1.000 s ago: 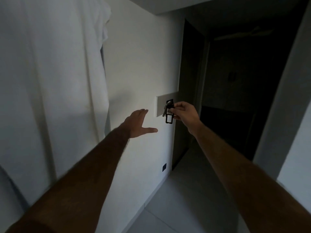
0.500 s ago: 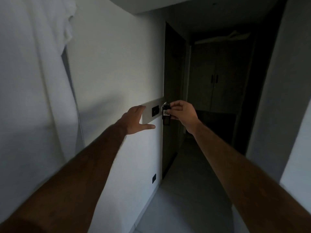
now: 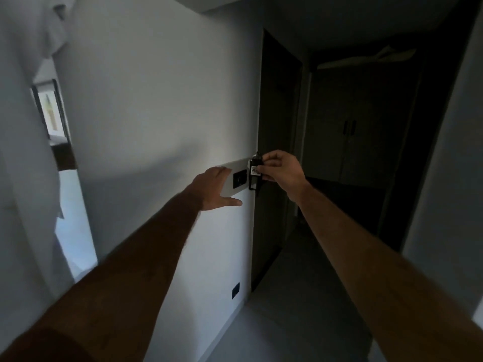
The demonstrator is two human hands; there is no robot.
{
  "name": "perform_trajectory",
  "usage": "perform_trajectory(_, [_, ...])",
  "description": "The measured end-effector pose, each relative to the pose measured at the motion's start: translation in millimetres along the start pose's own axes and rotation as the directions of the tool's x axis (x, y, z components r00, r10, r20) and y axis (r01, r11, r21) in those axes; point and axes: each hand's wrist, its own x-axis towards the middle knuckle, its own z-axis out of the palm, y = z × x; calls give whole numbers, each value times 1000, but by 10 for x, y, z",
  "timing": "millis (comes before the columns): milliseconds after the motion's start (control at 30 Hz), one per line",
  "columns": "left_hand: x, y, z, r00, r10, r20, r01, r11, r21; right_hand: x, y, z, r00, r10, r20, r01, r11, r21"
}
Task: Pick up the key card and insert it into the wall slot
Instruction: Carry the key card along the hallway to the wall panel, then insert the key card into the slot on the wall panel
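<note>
My right hand [image 3: 281,169] pinches a black key card [image 3: 254,176] with a white label and a metal ring on top. The card hangs just right of the dark wall slot [image 3: 240,178], at the wall's corner edge. The slot sits in a pale wall plate [image 3: 236,169]. My left hand [image 3: 215,188] lies flat and open against the wall, its fingers on the plate's left part and its thumb stretched out below the slot.
A dark door [image 3: 274,142] stands right behind the wall corner. Dark wardrobe doors [image 3: 349,131] close the dim hallway. White cloth [image 3: 23,126] hangs at the left. A low wall socket [image 3: 235,290] sits near the floor.
The view has swung so the wall plate and its slot show more fully. My left hand has moved onto the plate. My right hand has kept the key card beside the slot.
</note>
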Motion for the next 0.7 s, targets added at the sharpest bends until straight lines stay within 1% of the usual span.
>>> perform_trajectory(133, [379,252,103,998,4,-58,-5,1000,-22,348,171,-379,1000,-24,16,24,1000,1])
perform_trajectory(333, [855,412,330,995,-67,-74,65,997,-36,790,520,-796,997,-30,73,29,1000,5])
perform_trajectory(533, [1350,313,547,993,-76,-88,77,997,12,1356,938,-919,994,-31,101,32,999,-5])
perform_trajectory(700, [1756,26,680,990,-110,-92,113,993,26,1856,1163,-882,989,-66,131,64,998,17])
